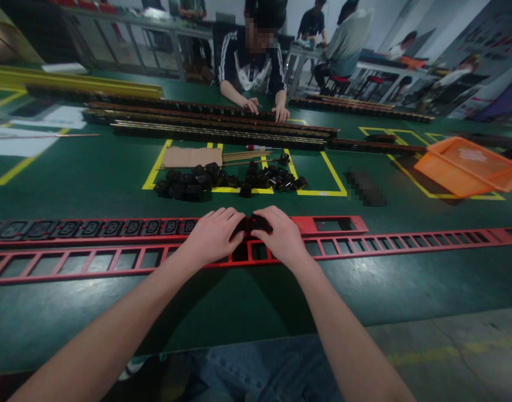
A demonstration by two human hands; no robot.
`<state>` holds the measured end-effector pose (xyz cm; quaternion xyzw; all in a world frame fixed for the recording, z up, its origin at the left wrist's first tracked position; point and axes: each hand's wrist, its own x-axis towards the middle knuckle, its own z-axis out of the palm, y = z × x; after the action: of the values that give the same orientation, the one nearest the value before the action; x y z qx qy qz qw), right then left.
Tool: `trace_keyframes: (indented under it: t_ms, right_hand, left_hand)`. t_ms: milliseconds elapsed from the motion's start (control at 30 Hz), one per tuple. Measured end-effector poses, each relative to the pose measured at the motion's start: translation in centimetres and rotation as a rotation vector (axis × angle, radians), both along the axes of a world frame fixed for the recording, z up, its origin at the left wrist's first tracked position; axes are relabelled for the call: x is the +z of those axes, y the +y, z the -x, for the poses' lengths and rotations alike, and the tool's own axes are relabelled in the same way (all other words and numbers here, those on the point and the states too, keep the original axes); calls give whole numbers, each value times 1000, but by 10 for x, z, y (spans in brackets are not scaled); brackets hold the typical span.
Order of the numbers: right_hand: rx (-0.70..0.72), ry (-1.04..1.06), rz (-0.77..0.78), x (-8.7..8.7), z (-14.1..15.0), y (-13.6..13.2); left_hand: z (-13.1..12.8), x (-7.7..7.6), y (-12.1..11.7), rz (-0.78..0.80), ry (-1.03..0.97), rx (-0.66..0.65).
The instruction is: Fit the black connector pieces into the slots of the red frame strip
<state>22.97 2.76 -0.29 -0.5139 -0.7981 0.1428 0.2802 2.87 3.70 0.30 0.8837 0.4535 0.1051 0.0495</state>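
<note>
My left hand (214, 233) and my right hand (280, 231) are close together over the far red rail (304, 224). Each has its fingers closed on a small black socket module (262, 223) at the rail, partly covered by the fingers. Whether these pieces are fully seated cannot be made out. To the left, a row of black socket modules (112, 228) fills the same rail. A rectangular cutout shows near its right end. Nearer to me lies a second red rail (496, 237) with a line of open slots, running under my wrists.
Loose black modules (188, 183) lie in piles beyond the rails, beside a piece of cardboard (192, 157) and thin rods. Long dark rails (222, 134) stretch across the table before a co-worker (253, 67). An orange bin (469, 167) stands at right.
</note>
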Motion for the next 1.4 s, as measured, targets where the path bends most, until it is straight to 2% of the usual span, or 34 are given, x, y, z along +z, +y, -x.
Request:
trace_keyframes:
  t_ms: [433,867,1067,1400]
  right_hand:
    - [10,-134,13,3,1,-3]
    - [6,-164,23,5,2,-4]
    - [-79,-210,-20,3,1,-4]
    - [10,-130,50,1,0,-3]
  left_hand:
    - [0,1,0,6,-26,3]
    - [-1,0,0,4,-7,7]
    - [0,0,0,5,-10,5]
    - [1,0,0,10,-27,0]
